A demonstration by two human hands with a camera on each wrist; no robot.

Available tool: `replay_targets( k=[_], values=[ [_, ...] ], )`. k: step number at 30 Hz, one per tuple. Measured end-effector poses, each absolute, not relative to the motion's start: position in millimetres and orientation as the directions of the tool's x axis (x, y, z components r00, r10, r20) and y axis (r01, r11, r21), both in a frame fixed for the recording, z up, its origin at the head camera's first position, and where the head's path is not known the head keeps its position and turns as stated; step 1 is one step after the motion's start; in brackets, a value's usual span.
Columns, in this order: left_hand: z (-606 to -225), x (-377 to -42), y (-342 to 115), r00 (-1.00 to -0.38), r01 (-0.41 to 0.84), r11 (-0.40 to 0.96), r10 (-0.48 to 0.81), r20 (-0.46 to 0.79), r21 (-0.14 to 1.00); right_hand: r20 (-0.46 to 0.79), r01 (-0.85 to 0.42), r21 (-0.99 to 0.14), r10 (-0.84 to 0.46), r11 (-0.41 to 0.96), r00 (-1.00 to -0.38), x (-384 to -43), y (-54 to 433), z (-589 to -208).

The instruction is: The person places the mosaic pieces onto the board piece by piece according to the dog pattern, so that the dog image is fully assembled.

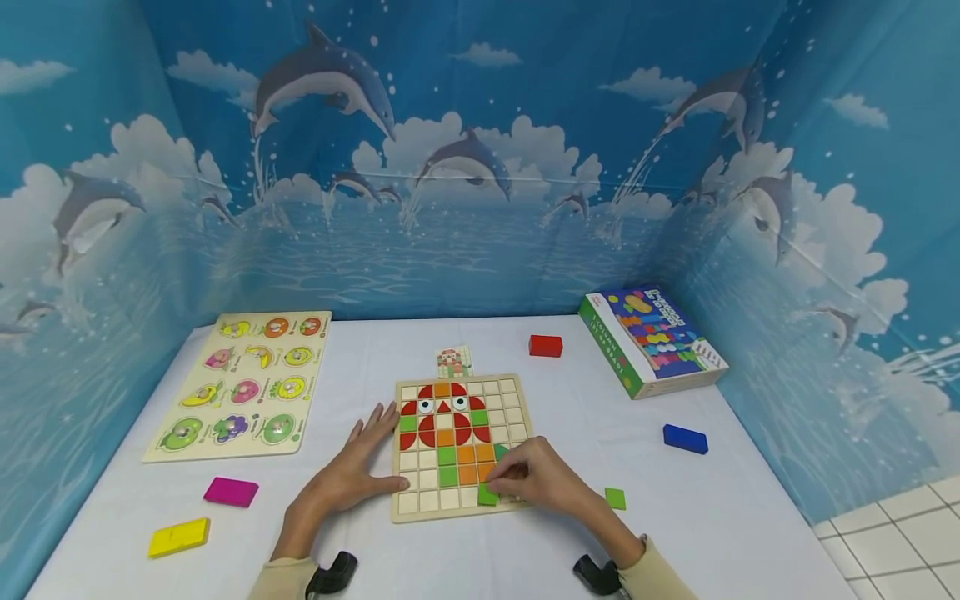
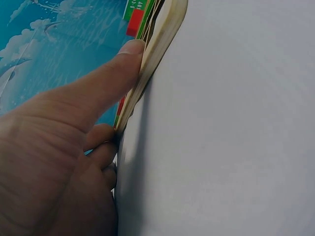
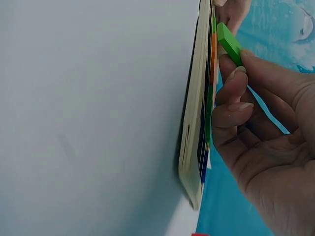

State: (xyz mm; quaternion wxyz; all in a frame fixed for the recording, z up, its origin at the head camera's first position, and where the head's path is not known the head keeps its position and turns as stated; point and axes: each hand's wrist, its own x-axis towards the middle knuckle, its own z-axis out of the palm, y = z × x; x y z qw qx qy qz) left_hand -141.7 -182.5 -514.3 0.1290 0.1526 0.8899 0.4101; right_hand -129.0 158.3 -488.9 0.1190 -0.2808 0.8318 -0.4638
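A wooden grid board (image 1: pixel 431 517) lies on the white table, partly filled with red, orange, green and eye-marked tiles. My left hand (image 1: pixel 347 472) rests against its left side, fingers and thumb extended; the left wrist view shows the thumb (image 2: pixel 110 81) along the board's edge. Over the lower right part of the board, my right hand (image 1: pixel 542 475) pinches a green square tile (image 1: pixel 487 495) between thumb and fingertips. In the right wrist view that tile (image 3: pixel 229 42) is tilted above the board's surface. The right hand hides some cells. A small picture card (image 1: pixel 453 362) touches the board's top edge.
One loose green tile (image 1: pixel 615 498) lies to the right. Around stand a red block (image 1: pixel 545 346), a blue block (image 1: pixel 685 439), a magenta block (image 1: pixel 231 492) and a yellow block (image 1: pixel 178 538). A fruit puzzle board (image 1: pixel 240 387) is at left, a game box (image 1: pixel 651 337) at back right.
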Motion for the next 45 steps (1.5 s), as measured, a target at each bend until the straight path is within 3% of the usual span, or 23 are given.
replay_targets(
  k=[17,29,45],
  values=[
    [-515,-142,-184,-0.918,0.168,0.610,0.384,-0.103,0.775,0.081,-0.430,-0.809,-0.649,0.400,-0.756,-134,110,-487],
    [-516,-142,-184,-0.921,0.160,0.607,0.375,-0.104,0.779,0.108,-0.561,-0.690,-0.702,0.456,-0.704,-136,102,-487],
    [-517,-142,-184,-0.923,0.169,0.607,0.374,-0.091,0.777,0.020,-0.479,-0.759,-0.719,0.442,-0.695,-141,126,-474]
  ],
)
